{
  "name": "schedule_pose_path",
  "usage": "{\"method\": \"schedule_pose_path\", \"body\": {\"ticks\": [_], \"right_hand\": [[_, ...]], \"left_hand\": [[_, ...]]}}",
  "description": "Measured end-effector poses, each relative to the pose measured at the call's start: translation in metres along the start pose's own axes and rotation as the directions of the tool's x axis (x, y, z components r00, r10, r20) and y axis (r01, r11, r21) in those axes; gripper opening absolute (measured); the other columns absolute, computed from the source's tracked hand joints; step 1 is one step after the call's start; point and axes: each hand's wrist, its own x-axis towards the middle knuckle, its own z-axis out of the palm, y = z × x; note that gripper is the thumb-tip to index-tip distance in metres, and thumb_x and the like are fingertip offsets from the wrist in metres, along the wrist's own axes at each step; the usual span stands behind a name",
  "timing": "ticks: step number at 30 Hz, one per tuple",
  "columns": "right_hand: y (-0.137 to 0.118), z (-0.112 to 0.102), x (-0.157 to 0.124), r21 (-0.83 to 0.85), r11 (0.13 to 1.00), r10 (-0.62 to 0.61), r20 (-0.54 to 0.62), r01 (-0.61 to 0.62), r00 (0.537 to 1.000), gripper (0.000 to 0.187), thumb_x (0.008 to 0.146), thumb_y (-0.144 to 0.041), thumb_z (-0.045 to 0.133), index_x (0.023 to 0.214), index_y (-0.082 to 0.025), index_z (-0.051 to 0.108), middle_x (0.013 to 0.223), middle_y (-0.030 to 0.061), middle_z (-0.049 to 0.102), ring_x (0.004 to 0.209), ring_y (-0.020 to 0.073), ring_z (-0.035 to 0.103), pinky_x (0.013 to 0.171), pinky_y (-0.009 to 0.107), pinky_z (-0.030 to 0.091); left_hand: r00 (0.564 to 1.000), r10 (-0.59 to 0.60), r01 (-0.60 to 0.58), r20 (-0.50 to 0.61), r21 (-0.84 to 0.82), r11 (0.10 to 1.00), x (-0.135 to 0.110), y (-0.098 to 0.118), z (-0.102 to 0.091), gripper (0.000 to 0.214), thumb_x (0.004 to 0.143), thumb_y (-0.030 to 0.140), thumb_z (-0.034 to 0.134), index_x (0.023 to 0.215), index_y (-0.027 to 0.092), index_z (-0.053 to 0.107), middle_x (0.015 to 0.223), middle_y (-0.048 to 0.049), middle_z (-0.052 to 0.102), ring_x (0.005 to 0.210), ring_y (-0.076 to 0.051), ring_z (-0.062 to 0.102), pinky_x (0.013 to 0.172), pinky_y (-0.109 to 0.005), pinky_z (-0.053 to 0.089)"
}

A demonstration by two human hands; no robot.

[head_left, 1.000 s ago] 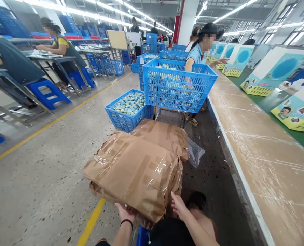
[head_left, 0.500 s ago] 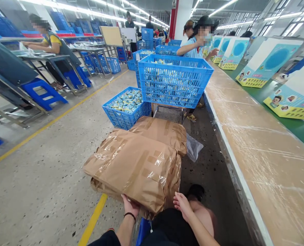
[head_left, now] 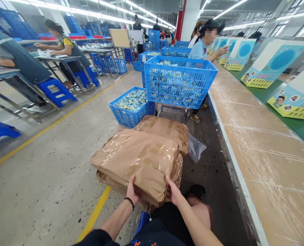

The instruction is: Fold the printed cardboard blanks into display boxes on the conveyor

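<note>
Your right hand [head_left: 174, 194] has moved onto the taped brown-paper package [head_left: 134, 152]; it and your left hand [head_left: 133, 194] clamp the near end, thumbs uppermost, other fingers mostly hidden.

Seen remotely through my one head-worn camera, the view looks forward and down from above the wearer's lap [head_left: 176, 218]. The left hand [head_left: 133, 195] and right hand [head_left: 175, 194] sit close to the lens at lower center, a brown bundle [head_left: 131, 153] just beyond. The large blue crate [head_left: 180, 83] stands farther ahead; a long worktop [head_left: 264, 147] recedes along the frame's right.
</note>
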Motion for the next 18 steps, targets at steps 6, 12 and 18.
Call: {"method": "schedule_pose_path", "body": {"ticks": [6, 12, 18], "right_hand": [[-0.040, -0.003, 0.006, -0.039, 0.994, -0.101, -0.074, 0.098, 0.992, 0.060, 0.086, -0.032, 0.080, 0.140, -0.017, 0.058, 0.112, 0.0086, 0.074, 0.095, 0.0225, 0.071, 0.084, 0.032, 0.058], [-0.034, -0.072, 0.003, -0.207, 0.978, -0.061, -0.320, -0.007, 0.945, 0.025, 0.102, -0.030, 0.066, 0.121, -0.013, 0.064, 0.103, 0.0055, 0.069, 0.083, 0.0160, 0.068, 0.077, 0.032, 0.060], [0.003, -0.097, 0.011, -0.320, 0.946, -0.052, -0.307, -0.052, 0.950, 0.028, 0.103, -0.035, 0.066, 0.121, -0.014, 0.065, 0.112, 0.0076, 0.067, 0.094, 0.0191, 0.067, 0.084, 0.037, 0.060]], "left_hand": [[0.953, -0.247, 0.233, 0.178, 0.097, 0.968, -0.072, -0.074, 0.041, 0.026, 0.087, 0.039, 0.068, 0.098, 0.016, 0.071, 0.075, -0.0052, 0.073, 0.066, -0.021, 0.070, 0.073, -0.037, 0.059], [0.902, -0.058, -0.112, 0.429, 0.361, 0.926, -0.076, -0.053, 0.072, 0.024, 0.065, 0.017, 0.090, 0.083, 0.011, 0.075, 0.083, -0.0076, 0.077, 0.085, -0.018, 0.071, 0.090, -0.031, 0.054], [0.991, 0.120, -0.131, 0.067, 0.205, 0.970, 0.008, 0.049, 0.030, 0.036, 0.097, 0.038, 0.066, 0.125, 0.016, 0.064, 0.125, -0.0102, 0.067, 0.108, -0.022, 0.067, 0.092, -0.044, 0.060]]}}
